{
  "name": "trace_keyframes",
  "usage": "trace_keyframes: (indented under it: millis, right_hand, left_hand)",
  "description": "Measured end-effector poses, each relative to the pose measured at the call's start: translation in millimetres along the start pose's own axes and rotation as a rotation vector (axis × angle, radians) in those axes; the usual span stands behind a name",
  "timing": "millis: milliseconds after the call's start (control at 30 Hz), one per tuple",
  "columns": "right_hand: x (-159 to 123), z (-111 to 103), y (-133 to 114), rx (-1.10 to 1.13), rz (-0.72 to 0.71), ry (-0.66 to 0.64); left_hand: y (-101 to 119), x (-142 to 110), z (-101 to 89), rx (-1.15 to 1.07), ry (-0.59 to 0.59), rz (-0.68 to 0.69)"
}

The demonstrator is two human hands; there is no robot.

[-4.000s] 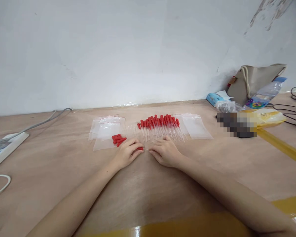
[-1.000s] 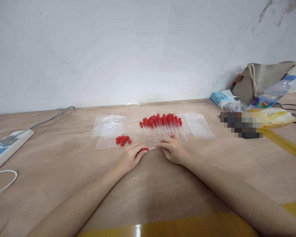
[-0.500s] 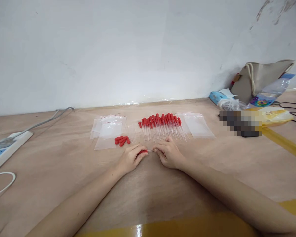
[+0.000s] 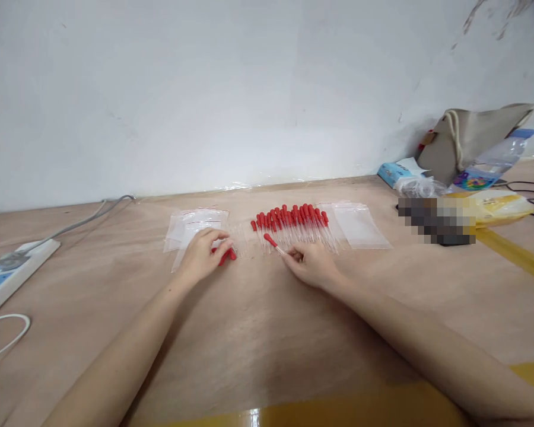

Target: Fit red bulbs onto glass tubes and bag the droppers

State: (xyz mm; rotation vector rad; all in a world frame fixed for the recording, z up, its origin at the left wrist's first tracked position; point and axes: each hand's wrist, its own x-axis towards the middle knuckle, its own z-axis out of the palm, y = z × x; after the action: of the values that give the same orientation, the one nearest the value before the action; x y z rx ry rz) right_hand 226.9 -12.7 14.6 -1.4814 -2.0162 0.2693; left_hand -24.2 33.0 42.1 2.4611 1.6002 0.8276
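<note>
My right hand [image 4: 314,264] pinches a glass dropper with a red rubber bulb [image 4: 270,239] by its clear tube, the bulb pointing up and left. My left hand [image 4: 204,254] is over a small pile of loose red rubber bulbs [image 4: 230,255], fingers curved and apart, hiding part of the pile. Just right of that pile lie several bare clear tubes [image 4: 238,237]. Behind my right hand, many droppers with red bulbs [image 4: 293,216] lie side by side in a row, their tips toward me.
Clear zip bags [image 4: 196,218] lie behind my left hand, and more zip bags [image 4: 360,225] lie right of the dropper row. A power strip [image 4: 22,273] is at far left. On the right are a tissue pack [image 4: 394,174], a plastic bottle [image 4: 493,163], a beige bag [image 4: 480,136] and a blurred-out object.
My left hand has let go of the red bulb and moved left to the loose bulbs. My right hand has lifted the dropper and turned it, bulb up, near the row.
</note>
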Motion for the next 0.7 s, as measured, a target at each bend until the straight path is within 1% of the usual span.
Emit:
trace_keyframes:
  millis: [67, 167, 267, 367, 433, 500, 567, 633, 700]
  right_hand:
    - [11.8, 2.0, 0.1, 0.003, 0.111, 0.037]
    - [34.2, 10.1, -3.8, -0.064, 0.204, 0.095]
    - [56.5, 22.0, -9.5, -0.122, 0.28, 0.115]
    - [72.9, 32.2, -11.4, -0.169, 0.344, 0.09]
    - [78.8, 36.2, -10.1, -0.205, 0.375, 0.057]
    - [80.5, 38.2, -8.7, -0.246, 0.379, 0.026]
    - [79.3, 39.7, -10.3, -0.287, 0.346, 0.029]
    - [77.2, 42.3, -16.6, -0.311, 0.267, 0.063]
    - [76.4, 46.8, -27.5, -0.308, 0.172, 0.078]
  left_hand:
    - [-13.9, 3.8, -6.5, 0.011, -0.086, -0.108]
    - [-29.5, 5.5, -8.5, -0.015, -0.183, -0.209]
    - [-37.3, 4.9, -6.2, -0.031, -0.223, -0.246]
    - [-41.0, 4.0, -4.9, -0.054, -0.254, -0.279]
    - [-42.7, 3.6, -4.5, -0.072, -0.269, -0.31]
    - [-43.8, 3.6, -3.9, -0.081, -0.28, -0.319]
    - [-43.1, 3.9, -2.9, -0.068, -0.286, -0.309]
    - [-39.7, 4.3, -1.7, -0.018, -0.273, -0.298]
    - [-34.2, 4.2, -0.5, 0.051, -0.228, -0.263]
